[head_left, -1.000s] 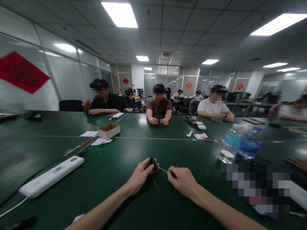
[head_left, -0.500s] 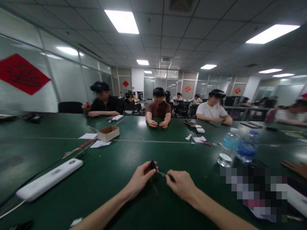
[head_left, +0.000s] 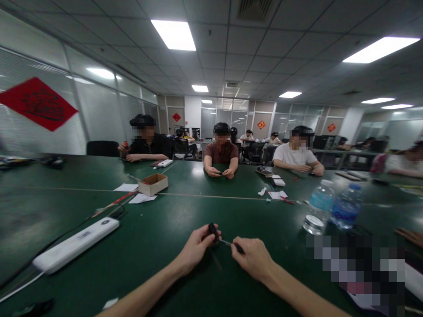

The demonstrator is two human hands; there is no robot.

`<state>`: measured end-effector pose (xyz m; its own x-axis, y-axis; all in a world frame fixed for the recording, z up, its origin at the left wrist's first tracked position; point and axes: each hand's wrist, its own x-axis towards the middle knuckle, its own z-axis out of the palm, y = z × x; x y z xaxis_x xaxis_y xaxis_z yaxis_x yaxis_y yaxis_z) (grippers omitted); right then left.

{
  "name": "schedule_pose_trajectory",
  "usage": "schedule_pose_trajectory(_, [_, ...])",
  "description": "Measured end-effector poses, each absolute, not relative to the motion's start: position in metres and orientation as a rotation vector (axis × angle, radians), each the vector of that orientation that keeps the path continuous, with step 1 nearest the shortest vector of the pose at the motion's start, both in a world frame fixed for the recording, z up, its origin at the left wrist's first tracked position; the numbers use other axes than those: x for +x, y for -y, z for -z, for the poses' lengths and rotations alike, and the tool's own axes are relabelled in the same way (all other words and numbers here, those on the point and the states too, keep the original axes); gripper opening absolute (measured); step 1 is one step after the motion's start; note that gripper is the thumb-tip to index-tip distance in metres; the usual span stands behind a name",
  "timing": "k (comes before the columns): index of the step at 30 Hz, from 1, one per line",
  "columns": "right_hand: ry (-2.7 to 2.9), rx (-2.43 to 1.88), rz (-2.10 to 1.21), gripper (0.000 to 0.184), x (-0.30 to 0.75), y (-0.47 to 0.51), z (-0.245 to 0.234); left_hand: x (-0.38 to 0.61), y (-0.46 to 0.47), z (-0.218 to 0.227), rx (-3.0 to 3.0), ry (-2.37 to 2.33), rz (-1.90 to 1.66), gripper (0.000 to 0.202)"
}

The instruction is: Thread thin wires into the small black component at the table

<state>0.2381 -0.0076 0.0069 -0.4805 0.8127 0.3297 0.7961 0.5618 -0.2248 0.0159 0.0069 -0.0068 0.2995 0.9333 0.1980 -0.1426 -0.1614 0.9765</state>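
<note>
My left hand (head_left: 196, 246) is closed in a pinch on a small black object (head_left: 213, 231), held just above the green table (head_left: 165, 246). My right hand (head_left: 253, 257) is closed round a thin tool with a dark handle (head_left: 238, 248). Its slim metal tip (head_left: 225, 241) points left and meets the black object. Both hands hover near the table's front middle, a few centimetres apart.
A white power strip (head_left: 76, 244) lies at the left with its cable. A cardboard box (head_left: 152, 183) and papers sit farther back. Two water bottles (head_left: 333, 207) stand at the right. Three people sit across the table; another person's hand (head_left: 410, 235) rests at the right edge.
My hands keep the same grip on the black object and the tool. The view has shifted slightly, so everything sits a little lower and to the right in the picture.
</note>
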Motion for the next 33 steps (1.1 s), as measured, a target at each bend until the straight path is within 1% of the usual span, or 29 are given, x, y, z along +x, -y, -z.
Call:
schedule_pose_trajectory(8, [2.412, -1.280, -0.039, 0.028, 0.238, 0.007, -0.004, 0.016, -0.002, -0.002, 1.585, -0.831, -1.153, 0.026])
schedule_pose_trajectory(13, [2.418, -1.298, 0.040, 0.029, 0.239, 0.004, 0.000, 0.015, 0.001, -0.009, 1.711, -0.847, -1.153, 0.021])
schedule_pose_trajectory(19, [2.408, -1.254, -0.035, 0.031, 0.240, 0.005, -0.002, 0.015, 0.005, -0.013, 1.785, -0.853, -1.133, 0.015])
schedule_pose_trajectory(33, [2.377, -1.176, -0.146, 0.028, 0.244, 0.007, -0.001, 0.013, 0.005, -0.010, 1.657, -0.782, -1.114, 0.017])
